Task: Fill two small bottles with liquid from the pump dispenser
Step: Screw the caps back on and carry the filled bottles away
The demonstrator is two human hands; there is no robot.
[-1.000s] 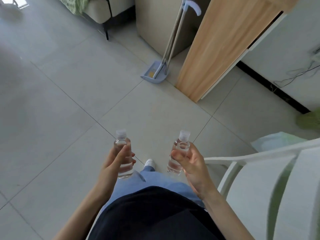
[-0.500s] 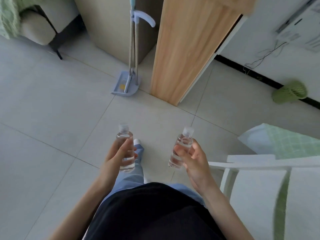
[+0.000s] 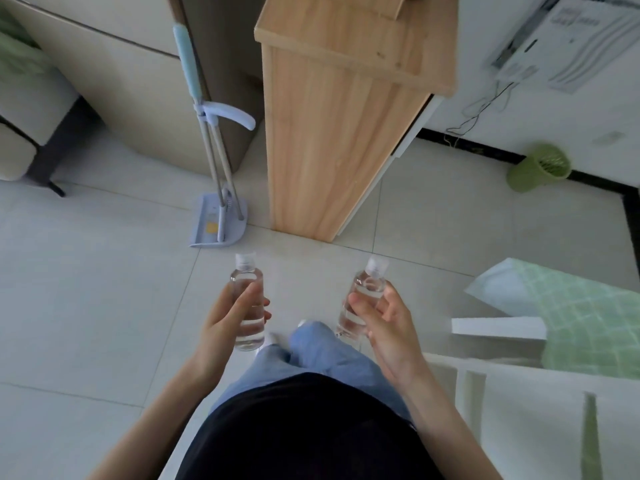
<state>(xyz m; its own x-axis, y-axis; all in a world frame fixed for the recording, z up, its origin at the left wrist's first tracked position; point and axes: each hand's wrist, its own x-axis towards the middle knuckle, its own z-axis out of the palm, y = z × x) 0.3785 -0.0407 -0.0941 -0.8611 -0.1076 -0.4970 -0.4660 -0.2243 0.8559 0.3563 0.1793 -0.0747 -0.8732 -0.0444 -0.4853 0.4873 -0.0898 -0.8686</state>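
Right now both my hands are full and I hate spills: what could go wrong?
The right hand holds the right bottle tilted, mostly by thumb and fingers; it could slip onto the tiled floor.
The left hand grips the left bottle too, so nothing is free to catch a fall.
The dustpan ahead and white chair at your right could snag a foot or elbow.

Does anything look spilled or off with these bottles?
Nothing stands out. The left hand grips the left bottle upright; the right hand holds the right bottle slightly tilted. Both are capped, and no spill shows on the floor.
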